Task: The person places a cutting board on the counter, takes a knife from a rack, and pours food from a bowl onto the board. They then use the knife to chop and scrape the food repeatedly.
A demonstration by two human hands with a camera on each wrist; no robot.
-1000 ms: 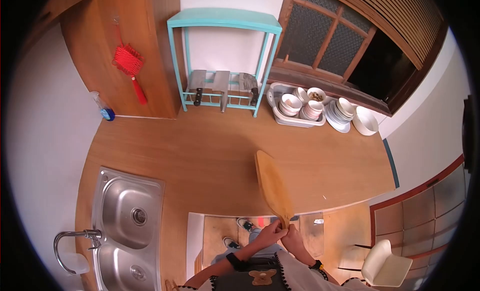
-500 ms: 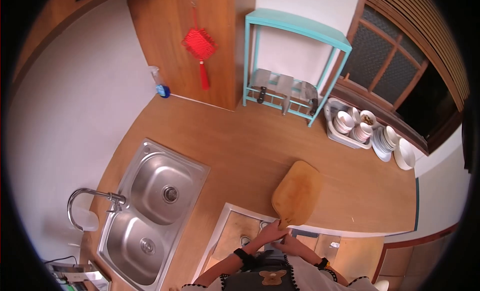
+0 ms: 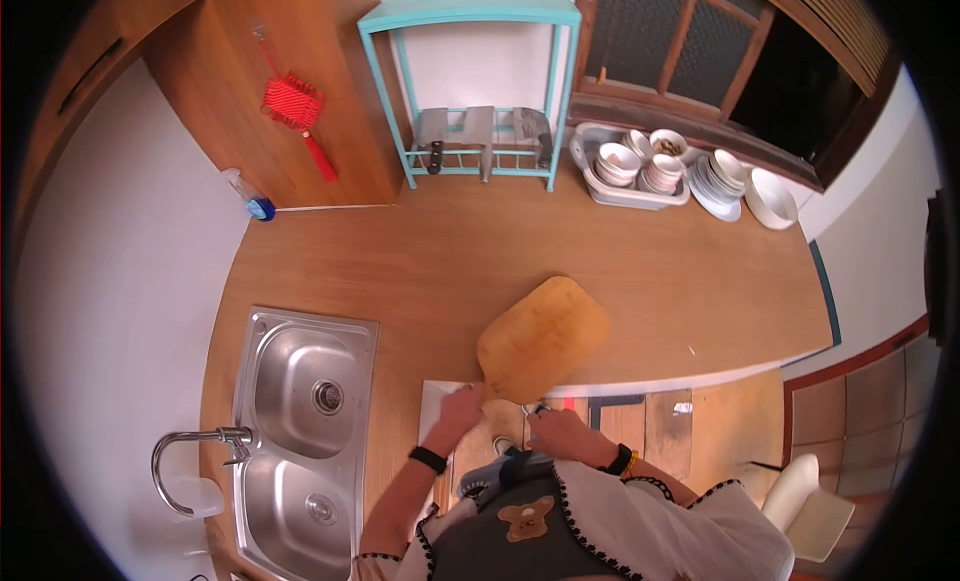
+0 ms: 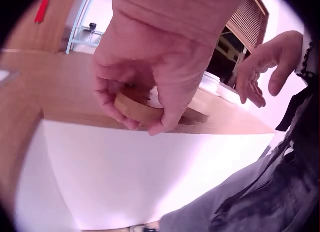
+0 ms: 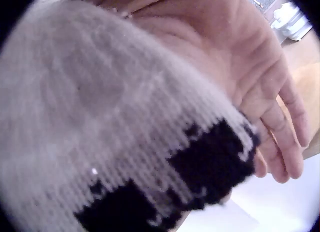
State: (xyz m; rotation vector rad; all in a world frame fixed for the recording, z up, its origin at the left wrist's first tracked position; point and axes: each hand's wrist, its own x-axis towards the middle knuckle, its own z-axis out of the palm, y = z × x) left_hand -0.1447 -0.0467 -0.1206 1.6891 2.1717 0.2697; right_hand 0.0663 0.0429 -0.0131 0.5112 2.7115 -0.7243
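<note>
A wooden cutting board [image 3: 545, 336] overlaps the counter's front edge in the head view, its short handle end toward the person. My left hand [image 3: 462, 411] grips that end; in the left wrist view the fingers and thumb of the left hand [image 4: 150, 67] curl round the board's thick rounded end [image 4: 137, 109]. My right hand [image 3: 560, 434] is off the board, just to the right of its near end. Loosely spread fingers show on the right hand [image 5: 240, 62] in the right wrist view, with nothing in them, and a knitted sleeve [image 5: 100, 107] covers much of that view.
A double steel sink [image 3: 365, 381] with a tap [image 3: 200, 437] lies to the left. At the back stand a turquoise rack [image 3: 470, 9] with cleavers [image 3: 479, 131], a dish basket [image 3: 640, 197] of bowls, stacked plates [image 3: 715, 196] and a large white bowl [image 3: 771, 199]. A chair [image 3: 810, 511] stands at right.
The board has turned from steeply tilted to flatter over the counter edge. The right hand has let go of the handle and moved right; the left hand has kept hold. The head view has shifted.
</note>
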